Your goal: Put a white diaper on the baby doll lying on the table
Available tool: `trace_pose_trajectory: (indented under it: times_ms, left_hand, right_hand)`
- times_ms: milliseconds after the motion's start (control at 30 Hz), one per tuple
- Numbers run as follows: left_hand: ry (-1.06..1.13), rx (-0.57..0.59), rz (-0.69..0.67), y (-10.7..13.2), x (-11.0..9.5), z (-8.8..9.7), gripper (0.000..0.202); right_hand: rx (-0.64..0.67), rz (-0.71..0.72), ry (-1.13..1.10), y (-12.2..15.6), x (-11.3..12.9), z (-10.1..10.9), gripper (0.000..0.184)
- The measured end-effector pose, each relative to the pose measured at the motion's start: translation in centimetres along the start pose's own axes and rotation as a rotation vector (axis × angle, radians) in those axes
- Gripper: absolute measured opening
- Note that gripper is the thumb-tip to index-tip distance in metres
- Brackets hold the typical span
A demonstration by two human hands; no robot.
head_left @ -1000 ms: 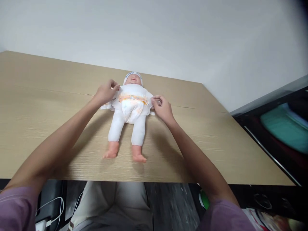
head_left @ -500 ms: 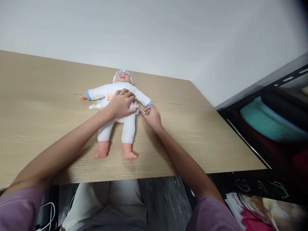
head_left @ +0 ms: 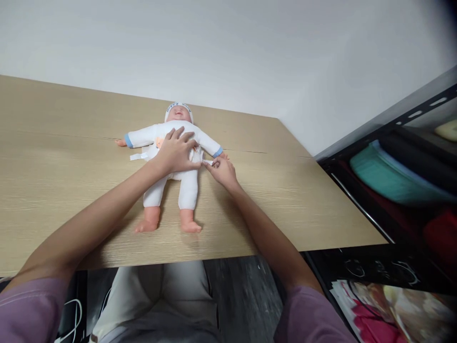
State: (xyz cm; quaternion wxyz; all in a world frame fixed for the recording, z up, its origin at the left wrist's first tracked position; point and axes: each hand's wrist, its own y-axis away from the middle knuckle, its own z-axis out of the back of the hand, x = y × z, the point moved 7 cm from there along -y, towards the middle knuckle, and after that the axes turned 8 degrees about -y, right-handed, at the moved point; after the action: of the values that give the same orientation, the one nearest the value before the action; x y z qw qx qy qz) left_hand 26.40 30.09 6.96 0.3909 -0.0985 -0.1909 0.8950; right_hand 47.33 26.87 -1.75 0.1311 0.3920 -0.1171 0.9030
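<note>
A baby doll in a white suit with blue cuffs and a white cap lies on its back, feet towards me. Around its hips is a white diaper, mostly covered by my hand. My left hand rests over the doll's belly with its fingers spread, the thumb reaching to the diaper's right edge. Beside that edge my right hand pinches the diaper's white fastening tab. The other tab sticks out loose on the left side.
The doll lies on a wooden table that meets a pale wall. On the right stands a black rack holding a teal item. Below it are papers and a pink item.
My left fingers have spread a little wider on the doll's belly. My right hand keeps its pinch on the tab, which now looks straighter. The whole view has shifted slightly.
</note>
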Motion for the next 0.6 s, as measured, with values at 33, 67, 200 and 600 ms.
trace_pose_trajectory:
  times_ms: [33, 67, 200, 600]
  left_hand:
    - [0.000, 0.002, 0.002, 0.0, 0.0, 0.0, 0.067]
    - [0.000, 0.002, 0.004, 0.0, -0.1, 0.0, 0.067]
    - [-0.016, -0.011, 0.016, 0.1, -0.2, 0.2, 0.065]
    - [-0.004, 0.030, 0.057, 0.1, -0.2, 0.5, 0.093]
  right_hand:
    - [0.010, 0.026, -0.050, 0.0, 0.2, 0.0, 0.035]
    - [0.015, 0.051, -0.126, 0.1, 0.4, 0.0, 0.034]
    - [0.036, 0.106, -0.505, 0.3, 0.8, 0.6, 0.033]
    - [0.106, 0.199, -0.647, -2.8, 7.7, -4.1, 0.039]
